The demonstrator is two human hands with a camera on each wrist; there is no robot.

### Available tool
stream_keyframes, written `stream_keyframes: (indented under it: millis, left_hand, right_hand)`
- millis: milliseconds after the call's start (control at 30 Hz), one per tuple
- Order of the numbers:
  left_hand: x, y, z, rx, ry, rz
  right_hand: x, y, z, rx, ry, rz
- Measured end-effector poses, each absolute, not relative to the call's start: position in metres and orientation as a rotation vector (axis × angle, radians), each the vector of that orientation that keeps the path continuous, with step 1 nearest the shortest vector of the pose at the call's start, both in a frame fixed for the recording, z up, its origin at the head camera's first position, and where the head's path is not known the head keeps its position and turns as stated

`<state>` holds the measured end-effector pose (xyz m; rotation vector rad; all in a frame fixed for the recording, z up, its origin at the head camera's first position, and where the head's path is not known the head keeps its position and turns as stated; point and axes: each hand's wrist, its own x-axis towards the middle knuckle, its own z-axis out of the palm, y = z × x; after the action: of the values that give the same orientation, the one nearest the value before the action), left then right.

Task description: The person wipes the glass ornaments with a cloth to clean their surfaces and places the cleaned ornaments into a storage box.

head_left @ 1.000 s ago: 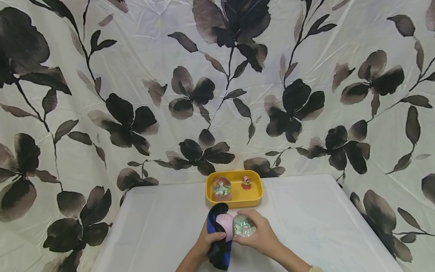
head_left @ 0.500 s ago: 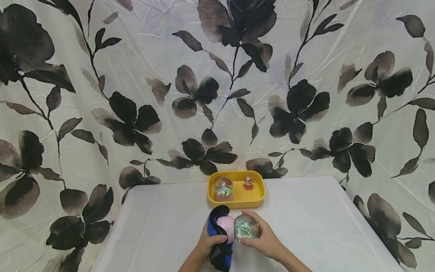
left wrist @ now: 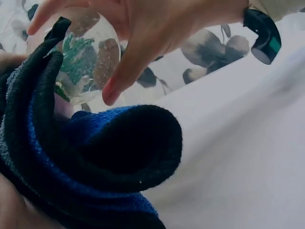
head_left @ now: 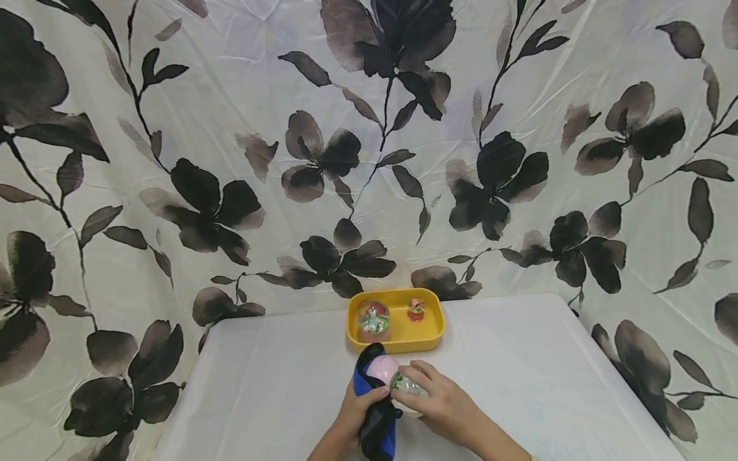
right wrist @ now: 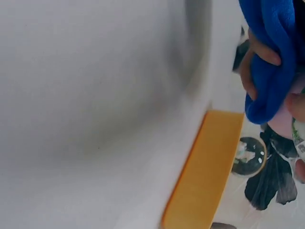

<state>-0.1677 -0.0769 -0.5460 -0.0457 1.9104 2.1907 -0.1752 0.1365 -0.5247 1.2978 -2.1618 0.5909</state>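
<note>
A snow globe with a pink base and a clear glass ball is held in the air between both hands, tilted. My left hand grips a blue and black cloth, which wraps partly around the pink base. My right hand holds the glass ball, fingers curved over it and hiding part of it. In the left wrist view the cloth hangs in a thick fold below the ball. The right wrist view shows the cloth's blue side against the base.
Behind the hands, a yellow tray stands on the white table. Inside it are another snow globe on the left and a small red figurine on the right. A floral sheet hangs at the back.
The snow globe has tilted, its ball turning down and toward me. My right hand's fingers have moved over the ball, covering more of it. My left hand keeps holding the cloth at the base.
</note>
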Motion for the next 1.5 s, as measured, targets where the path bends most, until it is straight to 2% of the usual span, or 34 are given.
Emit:
stream_keyframes:
  millis: [133,333,533,667,933,1100,1367,1500]
  left_hand:
    - [-0.170,-0.077,-0.544,0.017,1.986,2.182]
    - [-0.177,-0.085,-0.547,0.278,2.102,2.122]
    - [-0.179,-0.092,-0.545,0.443,2.044,2.153]
    - [-0.174,-0.097,-0.547,0.351,2.027,2.125]
    - [-0.174,-0.105,-0.557,0.199,2.066,2.092]
    - [-0.174,-0.111,-0.563,0.173,2.045,2.101]
    - [-0.168,-0.119,-0.570,0.019,2.019,2.101]
    - [-0.165,-0.123,-0.573,0.040,1.957,2.129]
  right_hand:
    - [-0.181,0.138,-0.519,1.346,-2.150,0.646]
    - [-0.186,0.141,-0.509,1.303,-2.347,1.143]
    - [-0.192,0.142,-0.511,0.995,-2.496,1.739]
    - [-0.187,0.140,-0.521,0.774,-2.511,1.979]
    - [-0.176,0.141,-0.529,0.811,-2.402,1.539]
    - [-0.182,0.145,-0.522,0.845,-2.352,1.507]
    - [-0.203,0.159,-0.503,0.571,-2.433,1.461]
    - [-0.218,0.163,-0.495,0.496,-2.464,1.407]
